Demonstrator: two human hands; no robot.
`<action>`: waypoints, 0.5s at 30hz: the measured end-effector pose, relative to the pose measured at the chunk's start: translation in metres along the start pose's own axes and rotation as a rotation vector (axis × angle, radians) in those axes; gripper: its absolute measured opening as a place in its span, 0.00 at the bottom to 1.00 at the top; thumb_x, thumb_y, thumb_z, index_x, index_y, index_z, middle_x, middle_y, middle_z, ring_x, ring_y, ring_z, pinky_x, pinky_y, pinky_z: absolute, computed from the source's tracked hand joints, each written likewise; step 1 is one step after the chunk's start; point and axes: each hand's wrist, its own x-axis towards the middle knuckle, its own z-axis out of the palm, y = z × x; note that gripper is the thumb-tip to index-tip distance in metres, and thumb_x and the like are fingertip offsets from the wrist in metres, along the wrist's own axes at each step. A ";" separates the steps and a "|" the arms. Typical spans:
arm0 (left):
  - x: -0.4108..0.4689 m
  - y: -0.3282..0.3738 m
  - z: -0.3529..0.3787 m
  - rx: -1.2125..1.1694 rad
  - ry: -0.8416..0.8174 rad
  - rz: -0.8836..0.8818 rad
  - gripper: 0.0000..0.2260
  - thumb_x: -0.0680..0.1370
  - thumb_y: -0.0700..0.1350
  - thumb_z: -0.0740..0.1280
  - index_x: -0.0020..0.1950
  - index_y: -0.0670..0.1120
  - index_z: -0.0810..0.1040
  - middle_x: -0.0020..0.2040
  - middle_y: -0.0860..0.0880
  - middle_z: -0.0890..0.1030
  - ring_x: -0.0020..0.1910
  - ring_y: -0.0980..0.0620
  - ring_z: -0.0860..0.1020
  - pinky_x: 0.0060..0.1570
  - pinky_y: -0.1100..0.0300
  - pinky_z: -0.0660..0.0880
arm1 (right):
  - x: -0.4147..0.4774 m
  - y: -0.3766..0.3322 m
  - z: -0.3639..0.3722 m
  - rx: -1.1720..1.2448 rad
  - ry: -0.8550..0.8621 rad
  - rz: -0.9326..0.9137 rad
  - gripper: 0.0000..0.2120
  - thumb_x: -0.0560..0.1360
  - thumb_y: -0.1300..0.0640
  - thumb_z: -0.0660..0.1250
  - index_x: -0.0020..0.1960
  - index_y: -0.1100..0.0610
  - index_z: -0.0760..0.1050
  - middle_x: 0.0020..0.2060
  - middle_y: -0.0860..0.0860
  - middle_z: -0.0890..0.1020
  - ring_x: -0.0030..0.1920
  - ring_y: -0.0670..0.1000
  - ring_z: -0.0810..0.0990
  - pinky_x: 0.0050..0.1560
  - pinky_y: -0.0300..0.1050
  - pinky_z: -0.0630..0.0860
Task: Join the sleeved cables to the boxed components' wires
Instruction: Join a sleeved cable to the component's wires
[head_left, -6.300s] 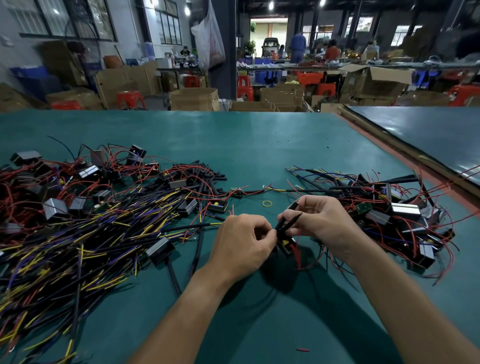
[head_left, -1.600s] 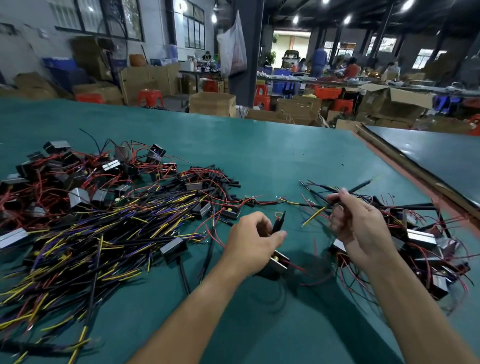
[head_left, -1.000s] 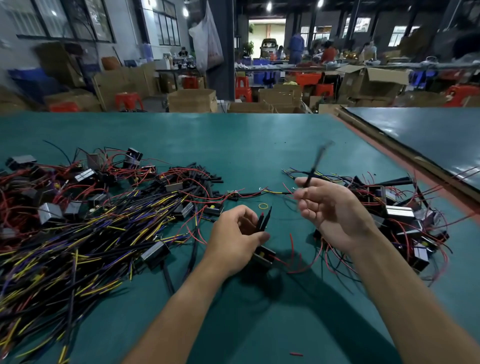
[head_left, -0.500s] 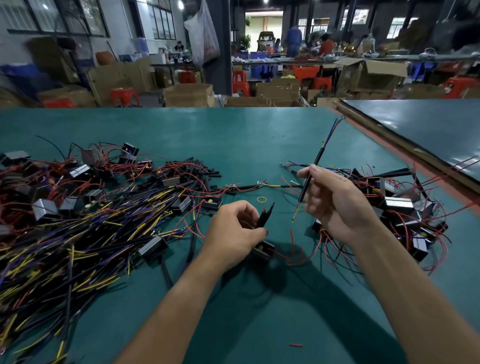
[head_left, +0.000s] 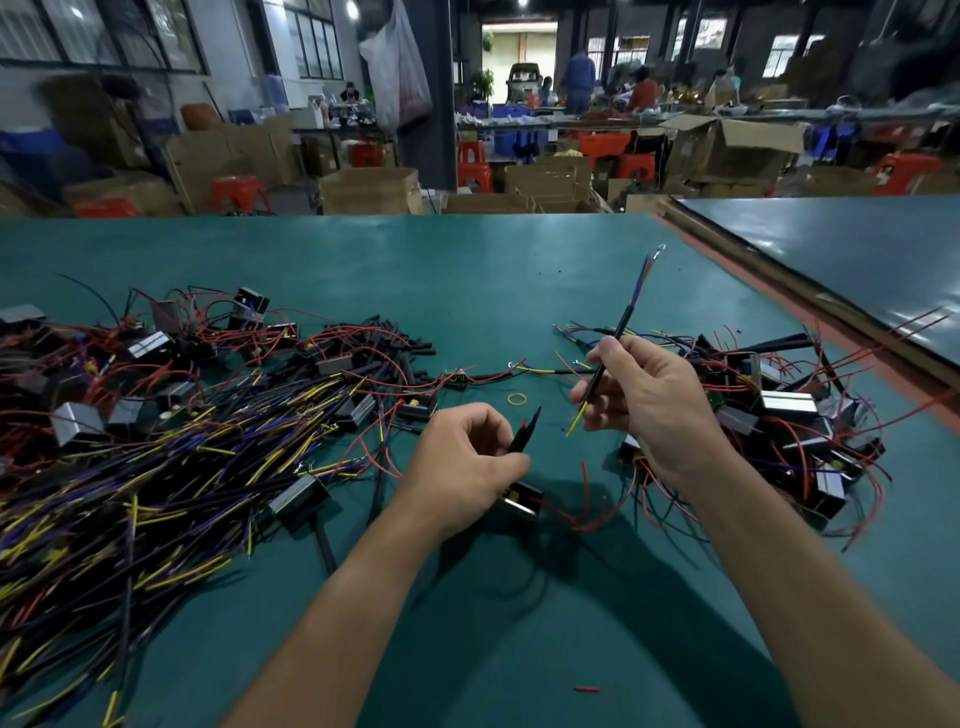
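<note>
My left hand (head_left: 462, 457) pinches the black-sleeved wire end (head_left: 523, 434) of a small black boxed component (head_left: 522, 500), which hangs just under my fingers above the green table (head_left: 467, 270). My right hand (head_left: 644, 405) grips a long black sleeved cable (head_left: 618, 338) held upright and tilted; yellow and blue bare leads stick out below my fingers and a ring terminal tops its far end. The two hands are a short gap apart, the cable's lower leads pointing toward the left hand's wire.
A big tangle of sleeved cables and boxed components (head_left: 156, 426) covers the table's left. A pile of boxed components with red wires (head_left: 779, 410) lies right of my right hand. A yellow rubber band (head_left: 517, 399) lies between the hands. A second table (head_left: 857, 260) adjoins at right.
My right hand picked a sleeved cable from the right pile, lifted it and now holds it steady nearer the left hand. My left hand kept hold of the component's wire.
</note>
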 end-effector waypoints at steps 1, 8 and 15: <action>0.000 0.000 0.000 -0.008 -0.010 -0.003 0.11 0.67 0.33 0.72 0.33 0.46 0.74 0.27 0.53 0.72 0.27 0.54 0.67 0.29 0.62 0.64 | 0.000 0.001 0.001 -0.024 -0.004 -0.011 0.11 0.83 0.56 0.60 0.44 0.59 0.73 0.29 0.56 0.82 0.22 0.50 0.75 0.26 0.42 0.77; -0.003 0.002 -0.002 -0.039 -0.062 -0.022 0.10 0.70 0.33 0.69 0.33 0.46 0.81 0.27 0.52 0.76 0.27 0.55 0.69 0.29 0.65 0.66 | -0.005 0.003 0.005 -0.156 -0.051 -0.055 0.10 0.82 0.57 0.61 0.47 0.63 0.71 0.28 0.57 0.83 0.23 0.52 0.77 0.26 0.44 0.78; -0.004 0.003 0.002 -0.159 -0.063 -0.003 0.05 0.71 0.43 0.76 0.37 0.43 0.85 0.30 0.54 0.81 0.29 0.60 0.74 0.33 0.67 0.70 | -0.005 0.003 0.003 -0.175 -0.066 -0.058 0.10 0.81 0.59 0.63 0.47 0.67 0.72 0.31 0.58 0.83 0.25 0.53 0.78 0.28 0.44 0.79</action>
